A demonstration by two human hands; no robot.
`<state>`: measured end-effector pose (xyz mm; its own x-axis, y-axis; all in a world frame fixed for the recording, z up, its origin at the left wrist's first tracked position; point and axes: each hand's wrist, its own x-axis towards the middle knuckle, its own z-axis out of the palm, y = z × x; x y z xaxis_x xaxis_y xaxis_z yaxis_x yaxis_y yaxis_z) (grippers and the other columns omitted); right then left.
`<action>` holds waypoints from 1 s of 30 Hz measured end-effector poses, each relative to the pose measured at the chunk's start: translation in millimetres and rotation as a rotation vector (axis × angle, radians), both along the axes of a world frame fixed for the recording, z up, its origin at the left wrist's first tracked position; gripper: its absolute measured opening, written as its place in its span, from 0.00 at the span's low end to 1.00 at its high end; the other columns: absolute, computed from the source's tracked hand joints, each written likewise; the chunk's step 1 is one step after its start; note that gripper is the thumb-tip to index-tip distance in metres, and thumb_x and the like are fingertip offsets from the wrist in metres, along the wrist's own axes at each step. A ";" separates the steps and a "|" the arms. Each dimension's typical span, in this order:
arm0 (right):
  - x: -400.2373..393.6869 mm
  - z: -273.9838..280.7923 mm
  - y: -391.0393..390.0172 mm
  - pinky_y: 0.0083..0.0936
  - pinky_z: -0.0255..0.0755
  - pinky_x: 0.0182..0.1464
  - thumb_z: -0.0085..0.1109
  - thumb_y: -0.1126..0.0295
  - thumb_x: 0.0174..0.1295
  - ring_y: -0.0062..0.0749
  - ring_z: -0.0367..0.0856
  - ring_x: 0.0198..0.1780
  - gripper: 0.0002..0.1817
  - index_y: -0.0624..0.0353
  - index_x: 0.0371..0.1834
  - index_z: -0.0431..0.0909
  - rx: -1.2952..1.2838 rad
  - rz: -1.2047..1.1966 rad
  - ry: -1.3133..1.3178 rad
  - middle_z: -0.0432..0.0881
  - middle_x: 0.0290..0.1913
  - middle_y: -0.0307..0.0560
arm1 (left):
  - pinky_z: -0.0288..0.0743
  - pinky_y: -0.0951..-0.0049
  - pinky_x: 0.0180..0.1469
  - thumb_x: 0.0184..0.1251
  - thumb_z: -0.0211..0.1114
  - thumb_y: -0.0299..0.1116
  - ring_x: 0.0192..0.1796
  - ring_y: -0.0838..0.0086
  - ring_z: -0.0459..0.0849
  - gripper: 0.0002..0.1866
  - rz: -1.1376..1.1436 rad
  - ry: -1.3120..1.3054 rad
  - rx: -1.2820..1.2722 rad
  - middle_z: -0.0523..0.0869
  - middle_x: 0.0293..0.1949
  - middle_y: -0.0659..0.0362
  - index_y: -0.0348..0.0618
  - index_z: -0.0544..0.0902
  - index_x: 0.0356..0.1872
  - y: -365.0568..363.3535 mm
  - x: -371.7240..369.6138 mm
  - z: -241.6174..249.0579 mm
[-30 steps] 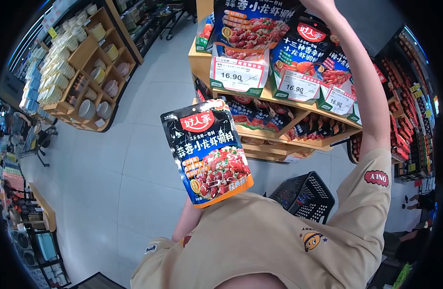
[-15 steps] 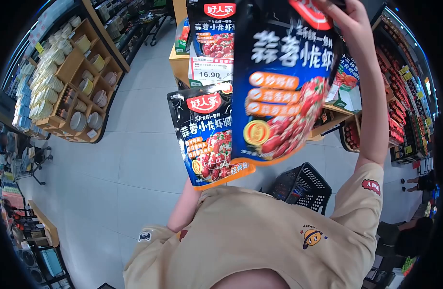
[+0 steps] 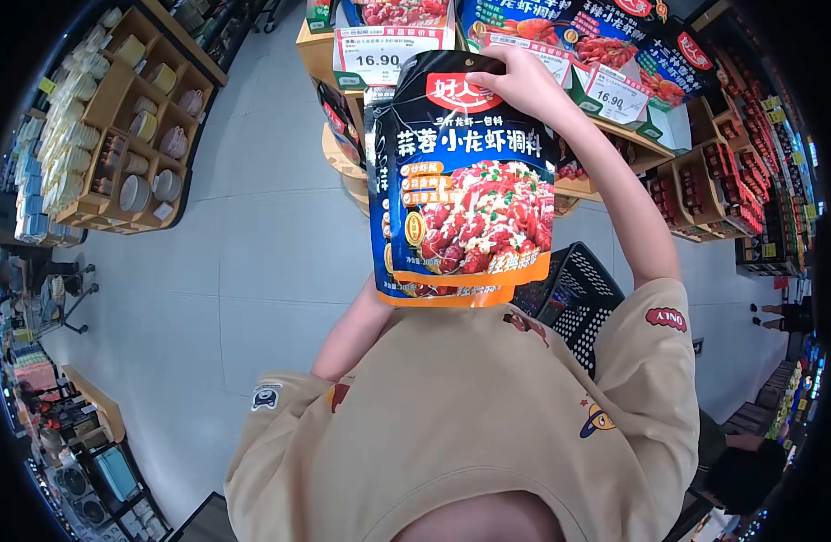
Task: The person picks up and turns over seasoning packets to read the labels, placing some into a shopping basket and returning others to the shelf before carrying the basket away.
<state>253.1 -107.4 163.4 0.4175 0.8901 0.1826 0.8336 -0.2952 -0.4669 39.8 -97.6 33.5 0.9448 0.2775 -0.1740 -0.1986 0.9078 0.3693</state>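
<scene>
My right hand grips a crayfish seasoning pouch by its top edge, fingers over the red logo. The pouch is black and blue with an orange bottom, facing me upright. Behind it, a second matching seasoning pouch shows along its left side and bottom edge. My left forearm leads up behind the two pouches. The left hand's fingers are hidden there, but the rear pouch hangs in the air just above that arm, so it rests in that hand.
Ahead stands a wooden display with more pouches and price cards. A black shopping basket is below, near my right side. Shelves of bowls stand left; red-packed shelves stand right. Another person's legs show far right.
My right hand has brought its pouch down and away from the camera, so it now overlaps the other pouch. The display's row of pouches and price cards has come into fuller view.
</scene>
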 end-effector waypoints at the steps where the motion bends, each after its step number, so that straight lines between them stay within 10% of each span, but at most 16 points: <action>1: 6.7 -9.9 0.1 0.23 0.67 0.41 0.57 0.63 0.49 0.31 0.76 0.40 0.20 0.65 0.43 0.72 0.057 -0.013 -0.039 0.77 0.36 0.51 | 0.55 0.59 0.60 0.61 0.34 0.56 0.60 0.59 0.61 0.33 -0.004 0.007 -0.005 0.60 0.59 0.50 0.43 0.54 0.61 -1.0 2.8 -2.9; 8: -2.0 -10.8 -50.2 0.27 0.64 0.48 0.56 0.65 0.49 0.35 0.71 0.48 0.21 0.57 0.48 0.67 0.619 -0.053 -0.099 0.73 0.44 0.49 | 0.55 0.59 0.60 0.61 0.34 0.56 0.60 0.58 0.61 0.33 -0.010 0.034 -0.026 0.60 0.59 0.50 0.43 0.54 0.61 -2.1 -11.1 -9.2; 16: -51.1 -81.8 -130.5 0.16 0.64 0.43 0.53 0.61 0.55 0.19 0.71 0.40 0.21 0.60 0.49 0.64 0.141 -0.283 1.147 0.71 0.42 0.40 | 0.55 0.59 0.60 0.61 0.34 0.57 0.60 0.58 0.61 0.33 -0.003 0.058 -0.037 0.61 0.59 0.50 0.43 0.54 0.61 1.4 -0.5 -16.4; 30: -89.8 -121.4 -144.5 0.14 0.68 0.38 0.47 0.69 0.59 0.15 0.74 0.34 0.12 0.66 0.42 0.68 0.566 -0.328 1.255 0.76 0.36 0.42 | 0.55 0.59 0.60 0.60 0.34 0.57 0.59 0.58 0.61 0.34 -0.045 0.100 -0.032 0.61 0.59 0.50 0.43 0.54 0.61 -1.1 1.9 -18.8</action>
